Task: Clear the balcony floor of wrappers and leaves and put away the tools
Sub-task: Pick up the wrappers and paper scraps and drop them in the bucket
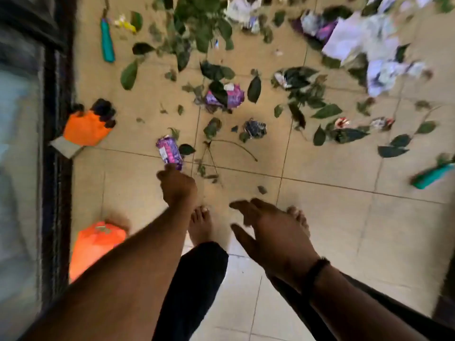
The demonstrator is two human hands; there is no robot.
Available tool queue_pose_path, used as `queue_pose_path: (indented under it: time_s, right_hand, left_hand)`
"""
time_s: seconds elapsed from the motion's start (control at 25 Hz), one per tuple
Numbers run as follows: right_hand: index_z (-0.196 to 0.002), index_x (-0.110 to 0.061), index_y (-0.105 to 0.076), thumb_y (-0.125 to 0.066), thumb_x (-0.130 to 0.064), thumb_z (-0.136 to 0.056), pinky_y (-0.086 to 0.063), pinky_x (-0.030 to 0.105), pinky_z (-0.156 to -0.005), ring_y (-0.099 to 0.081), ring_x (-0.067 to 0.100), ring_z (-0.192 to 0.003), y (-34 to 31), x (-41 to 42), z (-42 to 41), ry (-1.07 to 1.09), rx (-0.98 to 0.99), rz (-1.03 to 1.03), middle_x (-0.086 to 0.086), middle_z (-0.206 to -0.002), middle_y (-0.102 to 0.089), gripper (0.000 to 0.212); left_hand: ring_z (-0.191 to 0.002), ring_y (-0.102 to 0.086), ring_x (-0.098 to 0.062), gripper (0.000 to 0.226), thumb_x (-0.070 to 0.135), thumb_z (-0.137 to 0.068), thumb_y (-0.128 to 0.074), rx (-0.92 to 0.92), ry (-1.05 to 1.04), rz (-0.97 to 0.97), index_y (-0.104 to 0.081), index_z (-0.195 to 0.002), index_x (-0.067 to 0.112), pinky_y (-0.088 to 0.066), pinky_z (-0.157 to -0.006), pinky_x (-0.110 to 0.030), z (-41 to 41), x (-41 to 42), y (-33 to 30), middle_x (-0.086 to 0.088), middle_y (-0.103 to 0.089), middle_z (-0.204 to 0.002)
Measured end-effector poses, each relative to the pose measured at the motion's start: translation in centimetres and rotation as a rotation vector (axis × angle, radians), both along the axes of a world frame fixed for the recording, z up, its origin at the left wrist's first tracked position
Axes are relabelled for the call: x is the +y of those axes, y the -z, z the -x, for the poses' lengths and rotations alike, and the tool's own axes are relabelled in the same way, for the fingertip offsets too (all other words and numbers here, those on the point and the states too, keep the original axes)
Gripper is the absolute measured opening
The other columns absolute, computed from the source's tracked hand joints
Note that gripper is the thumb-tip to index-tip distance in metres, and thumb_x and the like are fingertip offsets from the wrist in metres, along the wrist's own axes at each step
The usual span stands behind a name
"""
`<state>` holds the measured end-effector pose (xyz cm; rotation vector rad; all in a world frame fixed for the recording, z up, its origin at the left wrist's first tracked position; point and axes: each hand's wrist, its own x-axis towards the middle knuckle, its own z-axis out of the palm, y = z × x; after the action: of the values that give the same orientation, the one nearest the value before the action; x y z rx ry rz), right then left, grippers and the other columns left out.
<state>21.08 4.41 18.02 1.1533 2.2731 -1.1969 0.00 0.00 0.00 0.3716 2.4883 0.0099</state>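
Green leaves (253, 89) and crumpled wrappers lie scattered over the beige tiled floor (344, 217). My left hand (177, 185) pinches the near end of a purple wrapper (169, 152). My right hand (266, 227) hovers over my feet with its fingers spread and holds nothing. Another purple wrapper (226, 96) lies further out, and a dark crumpled one (255, 128) sits to its right. White and purple papers (357, 38) pile up at the far right. A bare twig (229, 148) rests by the held wrapper.
An orange bag (86, 127) and a second orange bag (94, 244) lie along the dark door frame (53, 143) at left. A teal-handled tool (107, 40) lies at the far left, another teal handle (433, 175) at the right edge. My bare feet (200, 225) stand on the tiles.
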Motion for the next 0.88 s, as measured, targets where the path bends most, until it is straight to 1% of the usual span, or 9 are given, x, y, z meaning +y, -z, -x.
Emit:
queue_pose_path:
  time_s: [0.08, 0.2, 0.32, 0.44, 0.56, 0.64, 0.72, 0.8, 0.88]
  right_hand:
    - [-0.138, -0.032, -0.045, -0.050, -0.044, -0.099, -0.054, 0.035, -0.081, -0.060, 0.017, -0.100, 2.2, 2.3, 1.2, -0.069, 0.016, 0.039, -0.006, -0.115, -0.059, 0.041]
    - [-0.137, -0.027, -0.044, -0.048, -0.043, -0.101, -0.053, 0.033, -0.081, -0.060, 0.021, -0.101, 4.0, 7.8, 2.2, -0.178, 0.006, -0.017, -0.001, -0.118, -0.059, 0.040]
    - [-0.138, -0.028, -0.046, -0.049, -0.039, -0.102, -0.054, 0.033, -0.086, -0.060, 0.018, -0.104, 5.1, 14.3, 1.8, -0.175, -0.107, -0.107, -0.001, -0.122, -0.059, 0.038]
    - [-0.133, -0.026, -0.052, -0.053, -0.039, -0.099, -0.054, 0.037, -0.083, -0.062, 0.024, -0.103, 5.6, 19.9, 2.3, -0.138, -0.127, -0.258, 0.003, -0.116, -0.064, 0.036]
    - [-0.132, -0.024, -0.053, -0.056, -0.037, -0.099, -0.053, 0.039, -0.086, -0.060, 0.028, -0.108, 7.3, 22.8, 3.6, -0.194, -0.140, -0.308, 0.006, -0.122, -0.061, 0.036]
    - [-0.137, -0.021, -0.051, -0.060, -0.035, -0.098, -0.051, 0.038, -0.091, -0.058, 0.029, -0.113, 7.5, 24.4, 4.3, -0.188, -0.140, -0.293, 0.008, -0.130, -0.058, 0.042]
    - [-0.137, -0.017, -0.052, -0.062, -0.034, -0.097, -0.049, 0.035, -0.093, -0.057, 0.029, -0.115, 6.7, 25.3, 4.9, -0.150, -0.120, -0.253, 0.009, -0.131, -0.058, 0.045]
    - [-0.134, -0.011, -0.055, -0.063, -0.035, -0.097, -0.050, 0.037, -0.094, -0.057, 0.029, -0.115, 6.3, 25.2, 5.2, -0.118, -0.093, -0.222, 0.011, -0.129, -0.059, 0.045]
    - [-0.135, -0.007, -0.054, -0.063, -0.039, -0.097, -0.049, 0.037, -0.096, -0.056, 0.030, -0.118, 6.5, 25.2, 5.4, -0.097, -0.090, -0.209, 0.013, -0.133, -0.058, 0.051]
  left_hand:
    - [-0.125, -0.049, -0.046, 0.057, 0.023, -0.094, -0.061, 0.096, -0.186, -0.036, -0.039, -0.142, 0.002, -0.043, -0.102, -0.049, 2.1, 1.5, 3.9, -0.027, -0.043, -0.140]
    - [-0.135, -0.039, -0.048, 0.092, 0.044, -0.087, -0.073, 0.007, -0.392, 0.039, -0.023, -0.151, 0.002, -0.035, -0.110, -0.053, 5.0, 3.4, 7.9, -0.029, -0.032, -0.151]
    - [-0.123, -0.052, -0.042, 0.088, 0.035, -0.075, -0.087, -0.136, -0.404, 0.018, -0.039, -0.140, 0.000, -0.046, -0.098, -0.047, 8.0, 5.6, 9.5, -0.023, -0.050, -0.136]
    - [-0.120, -0.056, -0.041, 0.075, 0.014, -0.072, -0.089, -0.203, -0.075, 0.194, -0.049, -0.132, -0.007, -0.048, -0.099, -0.046, 10.9, 9.9, 9.0, -0.025, -0.058, -0.131]
    - [-0.113, -0.060, -0.037, 0.060, 0.014, -0.074, -0.086, -0.116, 0.367, 0.369, -0.055, -0.124, 0.001, -0.048, -0.072, -0.035, 11.1, 15.5, 7.5, -0.020, -0.063, -0.122]
    - [-0.112, -0.061, -0.035, 0.057, 0.017, -0.074, -0.087, -0.047, 0.571, 0.405, -0.059, -0.121, 0.001, -0.050, -0.080, -0.035, 11.3, 19.7, 6.3, -0.018, -0.065, -0.120]
    - [-0.100, -0.067, -0.033, 0.056, 0.022, -0.064, -0.093, 0.007, 0.671, 0.473, -0.069, -0.109, 0.000, -0.056, -0.088, -0.037, 11.0, 22.6, 4.0, -0.016, -0.070, -0.103]
    - [-0.075, -0.066, -0.031, 0.043, 0.022, -0.065, -0.094, -0.071, 0.663, 0.302, -0.069, -0.090, -0.002, -0.058, -0.070, -0.037, 10.0, 24.7, 1.6, -0.016, -0.066, -0.082]
    - [-0.063, -0.059, -0.026, 0.029, 0.016, -0.076, -0.087, -0.232, 0.531, -0.023, -0.063, -0.082, 0.001, -0.053, -0.057, -0.034, 8.6, 26.3, -1.9, -0.016, -0.061, -0.077]
